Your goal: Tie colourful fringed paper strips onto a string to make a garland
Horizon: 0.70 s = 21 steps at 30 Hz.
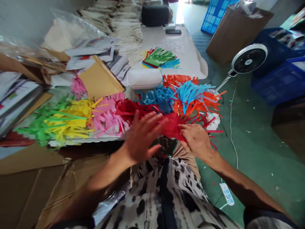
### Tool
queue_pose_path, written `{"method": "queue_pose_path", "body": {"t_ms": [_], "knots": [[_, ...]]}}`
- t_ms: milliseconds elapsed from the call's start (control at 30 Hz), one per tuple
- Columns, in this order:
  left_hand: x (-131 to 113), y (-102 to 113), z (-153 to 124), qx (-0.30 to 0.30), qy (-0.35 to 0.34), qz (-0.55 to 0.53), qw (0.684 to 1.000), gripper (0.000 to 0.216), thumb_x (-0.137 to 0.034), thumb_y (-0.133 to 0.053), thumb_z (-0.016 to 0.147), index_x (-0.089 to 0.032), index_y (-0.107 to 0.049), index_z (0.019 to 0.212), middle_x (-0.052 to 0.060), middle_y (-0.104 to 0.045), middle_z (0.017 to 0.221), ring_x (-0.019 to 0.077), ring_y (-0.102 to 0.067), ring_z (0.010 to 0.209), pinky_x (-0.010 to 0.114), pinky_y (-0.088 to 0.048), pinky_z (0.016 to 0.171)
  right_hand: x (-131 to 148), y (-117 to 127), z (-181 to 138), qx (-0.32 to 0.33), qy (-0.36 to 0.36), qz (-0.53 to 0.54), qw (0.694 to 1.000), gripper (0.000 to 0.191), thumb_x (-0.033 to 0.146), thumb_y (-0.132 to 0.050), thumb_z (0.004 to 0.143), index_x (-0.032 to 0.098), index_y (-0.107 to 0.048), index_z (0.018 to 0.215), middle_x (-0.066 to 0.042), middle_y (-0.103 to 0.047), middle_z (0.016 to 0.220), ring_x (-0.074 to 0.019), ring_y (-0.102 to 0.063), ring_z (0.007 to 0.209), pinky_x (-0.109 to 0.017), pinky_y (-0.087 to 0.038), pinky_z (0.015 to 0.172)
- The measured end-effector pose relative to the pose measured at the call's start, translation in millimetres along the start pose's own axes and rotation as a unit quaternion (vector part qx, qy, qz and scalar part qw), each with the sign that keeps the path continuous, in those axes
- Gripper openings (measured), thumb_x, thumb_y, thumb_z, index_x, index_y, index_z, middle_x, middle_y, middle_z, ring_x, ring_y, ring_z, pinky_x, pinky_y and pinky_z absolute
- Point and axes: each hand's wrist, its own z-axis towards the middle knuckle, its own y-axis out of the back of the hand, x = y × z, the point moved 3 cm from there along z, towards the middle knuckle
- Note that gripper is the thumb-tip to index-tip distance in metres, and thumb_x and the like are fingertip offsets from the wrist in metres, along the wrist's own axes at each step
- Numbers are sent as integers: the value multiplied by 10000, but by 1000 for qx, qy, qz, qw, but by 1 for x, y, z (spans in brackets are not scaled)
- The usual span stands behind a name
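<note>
My left hand (141,136) hovers with its fingers spread over the edge of a red fringed paper piece (172,127), which lies just in front of my lap. My right hand (196,140) rests on the right side of that same red paper, fingers curled down and pinching its edge. Behind them runs a row of fringed paper piles: green (40,125), yellow (73,119), pink (108,114), dark red (130,108), blue (162,97) and orange (202,101) mixed with light blue strips.
A white oblong box (144,78) sits behind the piles, with more coloured paper (159,58) farther back. Cardboard sheets (30,181) lie at the left. A small white fan (249,59), a power strip (227,194) and blue crates (283,81) are on the green floor at right.
</note>
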Motion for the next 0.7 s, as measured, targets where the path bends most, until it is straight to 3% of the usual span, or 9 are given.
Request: {"method": "queue_pose_path", "body": {"t_ms": [67,200,367,467,600,700], "knots": [[-21,-30,-4,-6,10,-2,1000,824,-367,-732,910,-254,-373,1643,143,-506,1633,367,-426,1544,677,-45,1331,1,-5,-2,9,1,13,1000,271,304,-656,896,361,-690,1159,-81,-756,1301,-362,-723,1095,-572,-583,897],[-29,-65,-1,-118,53,-13,992,552,-189,-632,966,-251,-558,1509,90,-707,1426,274,-598,1410,591,-176,1346,2,-5,-11,12,-31,43,998,288,322,-686,898,348,-656,1183,-67,-751,1317,-341,-718,1130,-551,-554,957],[-27,-60,5,-195,35,-30,980,335,-156,-677,957,-280,-700,1268,6,-817,1169,200,-743,1112,541,-350,1297,7,-9,-10,-57,-124,-12,991,615,466,-676,878,242,-512,1426,-181,-645,1462,-393,-636,1270,-591,-460,1049],[-34,-56,5,-200,22,-44,979,247,-158,-682,954,-285,-723,1162,-17,-830,1072,173,-758,1013,507,-414,1263,7,-20,1,-98,-177,-62,977,717,365,-633,829,161,-458,1493,-183,-677,1383,-381,-624,1266,-587,-432,1080],[-33,-56,-2,-208,25,-34,977,195,-160,-726,922,-252,-720,1094,0,-827,1011,176,-748,942,477,-484,1205,-10,-29,13,-123,-203,-76,968,496,205,-596,774,220,-656,1266,-107,-768,1160,-322,-663,1159,-538,-416,1088],[-19,-47,-8,-218,27,5,975,234,-136,-717,913,-238,-716,1123,20,-824,1015,187,-742,954,475,-509,1178,-33,-14,17,-135,-174,-93,971,312,206,-599,783,246,-723,1067,-62,-788,984,-310,-688,1075,-538,-427,1058]]}}
